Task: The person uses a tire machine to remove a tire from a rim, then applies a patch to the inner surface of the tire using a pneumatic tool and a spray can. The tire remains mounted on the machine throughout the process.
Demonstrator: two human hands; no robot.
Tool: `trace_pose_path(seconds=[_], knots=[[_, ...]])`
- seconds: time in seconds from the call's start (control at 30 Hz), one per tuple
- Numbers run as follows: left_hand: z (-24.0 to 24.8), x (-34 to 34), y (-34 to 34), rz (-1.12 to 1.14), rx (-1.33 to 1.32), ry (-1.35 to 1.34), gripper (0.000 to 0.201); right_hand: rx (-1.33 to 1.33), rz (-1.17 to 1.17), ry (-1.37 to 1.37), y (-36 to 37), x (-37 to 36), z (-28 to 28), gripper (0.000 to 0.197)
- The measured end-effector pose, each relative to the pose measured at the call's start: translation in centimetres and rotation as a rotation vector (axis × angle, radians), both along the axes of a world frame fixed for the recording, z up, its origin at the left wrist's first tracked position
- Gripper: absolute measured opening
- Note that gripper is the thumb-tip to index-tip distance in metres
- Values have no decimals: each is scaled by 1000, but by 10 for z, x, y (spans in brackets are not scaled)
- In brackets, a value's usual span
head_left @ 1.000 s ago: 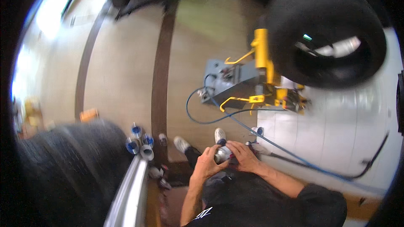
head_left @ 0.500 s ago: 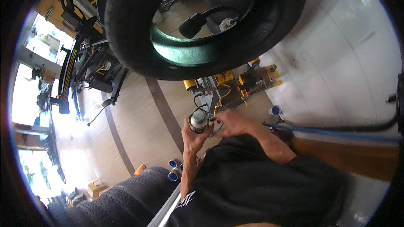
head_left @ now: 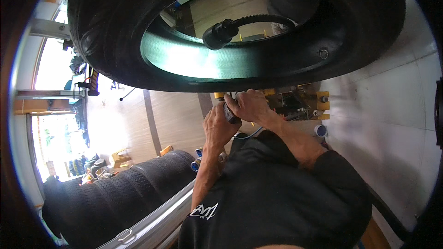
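Observation:
My left hand (head_left: 220, 122) is wrapped round a small dark can (head_left: 231, 114) just below the large tyre. My right hand (head_left: 251, 107) is curled over the can's upper end, hiding its top. Above both hands, the black tyre (head_left: 110, 60) fills the upper part of the view, tilted so its inside shows. A black lamp (head_left: 218, 36) on a bendable neck hangs inside it and lights the inner wall. A small round mark (head_left: 323, 54) shows on the inner side at the right.
A row of tyres (head_left: 120, 191) stands at the lower left, beside a metal rail (head_left: 152, 214). Yellow and black equipment (head_left: 300, 103) sits beyond my right hand. Several cans with blue ends (head_left: 196, 163) are near my left forearm; another can (head_left: 320, 131) stands right.
The view has shifted, bringing the tyre closer and larger. My right hand, formerly beside the can with its grey lid showing, now covers the top. Both hands are nearer the tyre's lower edge.

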State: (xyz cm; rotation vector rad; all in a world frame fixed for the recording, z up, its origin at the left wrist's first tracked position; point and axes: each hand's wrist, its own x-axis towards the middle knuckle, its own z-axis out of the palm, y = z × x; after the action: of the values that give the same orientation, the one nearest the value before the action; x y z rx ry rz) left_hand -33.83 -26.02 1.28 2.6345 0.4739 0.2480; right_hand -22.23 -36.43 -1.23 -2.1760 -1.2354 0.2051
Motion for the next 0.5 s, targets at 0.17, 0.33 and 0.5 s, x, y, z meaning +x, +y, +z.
trace_pose_path(seconds=[0.17,0.33,0.5], knots=[[2,-4,57,-520,-731,372,57,523,352,-244,-2,21,34,42],[22,10,54,-270,-719,240,63,172,133,150,-8,13,39,53],[26,24,43,-162,-362,129,64,-11,68,455,-9,19,38,49]])
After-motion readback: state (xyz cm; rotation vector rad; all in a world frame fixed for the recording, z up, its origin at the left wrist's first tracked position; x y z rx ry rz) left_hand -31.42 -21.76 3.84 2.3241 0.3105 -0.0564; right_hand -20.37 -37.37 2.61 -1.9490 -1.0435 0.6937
